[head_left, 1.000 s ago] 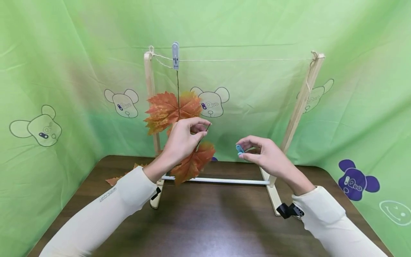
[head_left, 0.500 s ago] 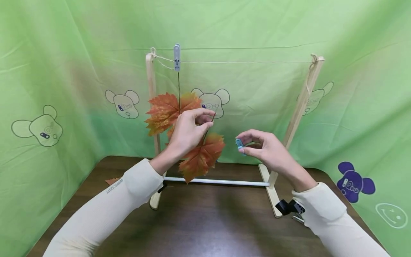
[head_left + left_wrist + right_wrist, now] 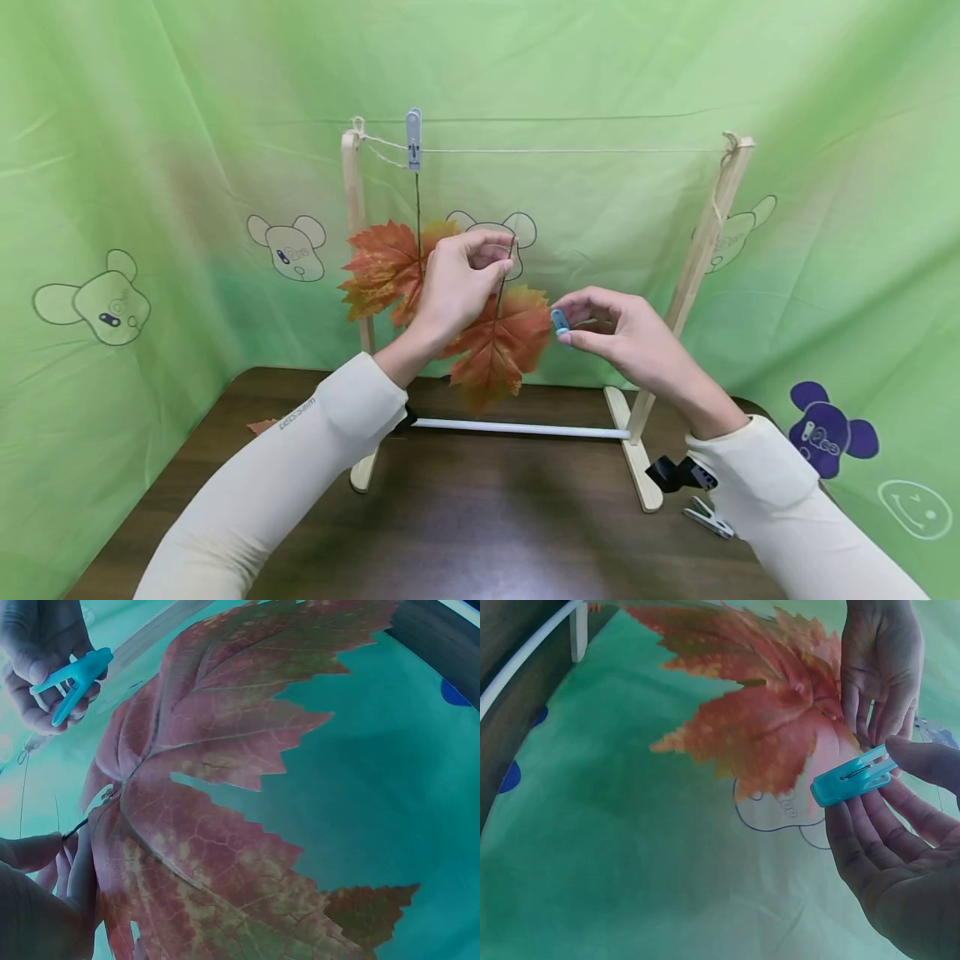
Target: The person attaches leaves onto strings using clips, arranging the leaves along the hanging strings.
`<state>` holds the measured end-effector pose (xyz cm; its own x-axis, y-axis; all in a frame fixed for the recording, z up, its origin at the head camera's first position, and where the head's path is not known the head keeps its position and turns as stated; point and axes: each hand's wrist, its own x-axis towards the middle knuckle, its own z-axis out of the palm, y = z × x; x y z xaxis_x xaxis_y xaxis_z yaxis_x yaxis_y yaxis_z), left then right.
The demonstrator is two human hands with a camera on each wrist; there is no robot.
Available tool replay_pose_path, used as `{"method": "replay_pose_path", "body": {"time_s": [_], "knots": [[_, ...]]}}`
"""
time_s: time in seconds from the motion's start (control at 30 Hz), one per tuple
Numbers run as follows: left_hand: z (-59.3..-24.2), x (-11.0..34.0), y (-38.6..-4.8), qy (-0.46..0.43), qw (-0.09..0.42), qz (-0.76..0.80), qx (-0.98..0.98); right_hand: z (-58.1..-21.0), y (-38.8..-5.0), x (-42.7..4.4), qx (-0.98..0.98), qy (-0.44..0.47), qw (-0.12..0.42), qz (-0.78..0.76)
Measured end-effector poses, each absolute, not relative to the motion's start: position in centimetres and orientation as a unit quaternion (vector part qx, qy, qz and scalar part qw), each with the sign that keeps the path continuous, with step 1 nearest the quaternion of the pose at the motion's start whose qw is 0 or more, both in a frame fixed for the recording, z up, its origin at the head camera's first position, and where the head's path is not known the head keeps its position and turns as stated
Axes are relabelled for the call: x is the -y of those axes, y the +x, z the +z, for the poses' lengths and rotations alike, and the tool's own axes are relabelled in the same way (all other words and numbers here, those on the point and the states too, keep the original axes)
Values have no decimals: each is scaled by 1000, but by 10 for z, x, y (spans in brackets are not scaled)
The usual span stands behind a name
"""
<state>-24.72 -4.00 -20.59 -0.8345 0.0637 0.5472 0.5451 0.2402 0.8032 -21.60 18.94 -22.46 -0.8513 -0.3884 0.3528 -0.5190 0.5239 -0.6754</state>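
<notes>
My left hand [image 3: 468, 279] pinches the thin stem of an orange-red maple leaf [image 3: 498, 342], which hangs below the fingers. Right of it, my right hand [image 3: 637, 342] holds a blue clothespin [image 3: 560, 322] between thumb and fingers; the right wrist view shows this clothespin [image 3: 851, 777] beside the leaf [image 3: 757, 724]. Behind the left hand, a second maple leaf [image 3: 382, 267] hangs by its stem from a grey clothespin [image 3: 414, 140] on the string [image 3: 570, 151]. The left wrist view has the held leaf [image 3: 202, 847] large in front, partly covering the left fingers.
A wooden frame, with left post [image 3: 352, 179] and right post [image 3: 693, 267], carries the string and a white lower bar [image 3: 517, 428]. On the brown table [image 3: 465, 517], a pale clothespin [image 3: 707, 518] lies near the right sleeve and part of another leaf [image 3: 262, 426] shows at the left.
My left hand has moved up and to the right with the held leaf. My right hand has risen slightly with the blue clothespin. The pale clothespin on the table has come into view.
</notes>
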Motion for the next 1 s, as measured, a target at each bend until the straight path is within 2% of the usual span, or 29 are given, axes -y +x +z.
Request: {"method": "replay_pose_path", "body": {"time_s": [0.73,1.0], "knots": [[-181,21,-263,-176,193,-679,686,-193,-218,-182,851,266,107,440],[-182,23,-266,-163,198,-680,687,-186,-220,-178,842,264,93,461]]}}
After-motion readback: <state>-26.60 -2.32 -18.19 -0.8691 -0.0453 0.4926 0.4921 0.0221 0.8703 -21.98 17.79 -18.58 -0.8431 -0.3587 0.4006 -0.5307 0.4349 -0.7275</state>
